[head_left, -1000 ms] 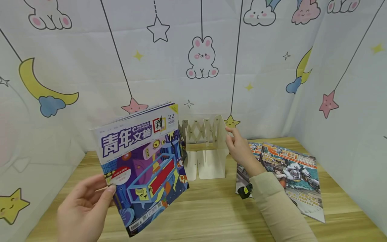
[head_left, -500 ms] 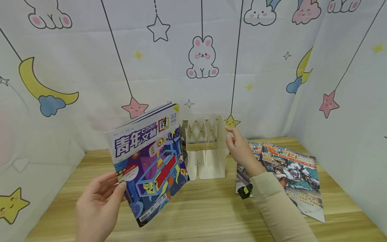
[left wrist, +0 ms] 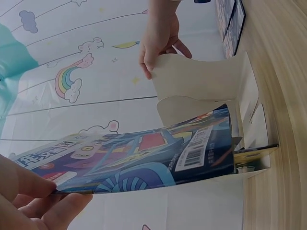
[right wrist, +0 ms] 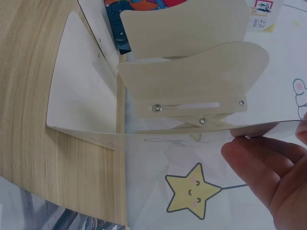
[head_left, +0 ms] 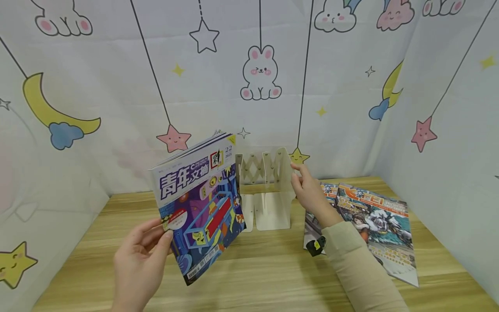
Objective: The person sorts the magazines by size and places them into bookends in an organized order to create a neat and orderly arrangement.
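Observation:
My left hand (head_left: 138, 260) holds a colourful magazine (head_left: 208, 212) by its left edge, thumb on the cover and fingers behind. The magazine is tilted, its right edge overlapping the left part of a cream expandable bookend (head_left: 273, 212) in the head view. Metal dividers and a crisscross back make up this bookend. My right hand (head_left: 309, 195) grips the upper edge of its right end panel; in the right wrist view, fingers and thumb (right wrist: 249, 165) meet the panel's edge. The left wrist view shows the magazine's lower corner (left wrist: 223, 158) among the dividers. The bookend's left end is hidden behind it.
Two more magazines (head_left: 378, 229) lie overlapping on the wood-grain table (head_left: 273, 277), right of the bookend and partly under the right forearm. A white curtain (head_left: 218, 99) with cartoon prints encloses the back and sides.
My left hand has moved right and slightly up, carrying the magazine closer to the bookend, its cover turning more to the side. The right hand stays on the end panel.

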